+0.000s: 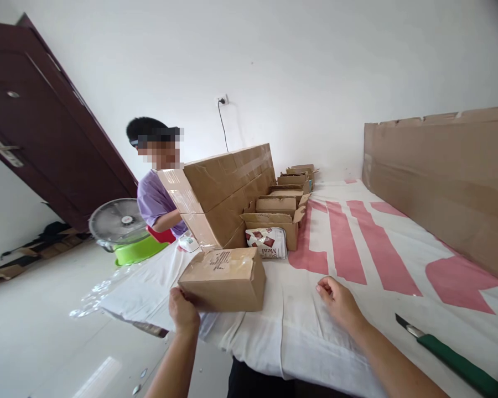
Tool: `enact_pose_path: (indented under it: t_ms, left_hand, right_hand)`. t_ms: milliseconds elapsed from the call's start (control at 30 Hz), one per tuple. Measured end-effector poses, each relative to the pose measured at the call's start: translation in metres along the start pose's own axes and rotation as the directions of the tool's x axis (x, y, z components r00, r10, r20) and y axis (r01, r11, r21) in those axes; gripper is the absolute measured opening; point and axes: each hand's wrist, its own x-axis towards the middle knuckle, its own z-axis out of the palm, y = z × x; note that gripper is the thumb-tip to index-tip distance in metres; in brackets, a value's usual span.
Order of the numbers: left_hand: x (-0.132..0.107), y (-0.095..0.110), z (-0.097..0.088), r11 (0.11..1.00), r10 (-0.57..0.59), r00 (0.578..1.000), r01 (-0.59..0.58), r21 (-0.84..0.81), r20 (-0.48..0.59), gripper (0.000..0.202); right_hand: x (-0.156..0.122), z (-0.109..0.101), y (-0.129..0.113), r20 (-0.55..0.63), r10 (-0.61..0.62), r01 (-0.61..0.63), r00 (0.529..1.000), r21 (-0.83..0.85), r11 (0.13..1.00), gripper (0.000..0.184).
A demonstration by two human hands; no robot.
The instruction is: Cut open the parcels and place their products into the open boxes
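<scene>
A taped cardboard box (228,282) with a printed label on top sits near the table's front edge. My left hand (185,310) grips its left end, the fingers partly hidden against the cardboard. To the right of the box, my right hand (336,298) is over the cloth with its fingers curled in; nothing shows in them. Just behind the box lies a printed pouch (269,242) with the word "Meal" on it. A utility knife (452,356) with a green handle and bared blade lies at the right, near my right forearm.
Stacked taped boxes (232,188) stand behind my box. Beside them runs a row of opened small cartons (276,207). A large cardboard panel (435,188) borders the right. A co-worker in a purple shirt (155,193) sits beyond the stack, near a fan (120,221).
</scene>
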Motion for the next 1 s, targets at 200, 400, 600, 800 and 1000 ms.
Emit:
enact_pose_path:
  t_ms: [200,400,600,800,1000]
  left_hand:
    - [-0.058,0.016,0.025,0.995,-0.011,0.955,0.039,-0.088,0.296,0.063]
    - [-0.110,0.052,0.062,0.991,0.036,0.820,0.045,-0.127,0.571,0.065]
    - [-0.150,0.076,0.075,0.989,0.061,0.811,0.028,-0.142,0.582,0.057]
    - [-0.165,0.080,0.084,0.984,0.011,0.870,0.079,-0.162,0.494,0.041]
    - [-0.169,0.075,0.090,0.943,0.071,0.835,0.122,-0.310,0.546,0.035]
  right_hand:
    - [0.001,0.001,0.001,-0.057,0.004,0.002,0.998,0.117,0.993,0.041]
    - [0.010,-0.013,0.011,-0.168,0.066,-0.028,0.984,0.218,0.975,0.056]
    - [0.021,-0.039,0.018,-0.162,0.129,-0.069,0.978,0.333,0.940,0.048]
    - [0.017,-0.049,0.015,-0.146,0.113,-0.051,0.983,0.376,0.925,0.043]
    - [0.019,-0.046,0.021,-0.235,0.163,-0.070,0.958,0.361,0.930,0.042]
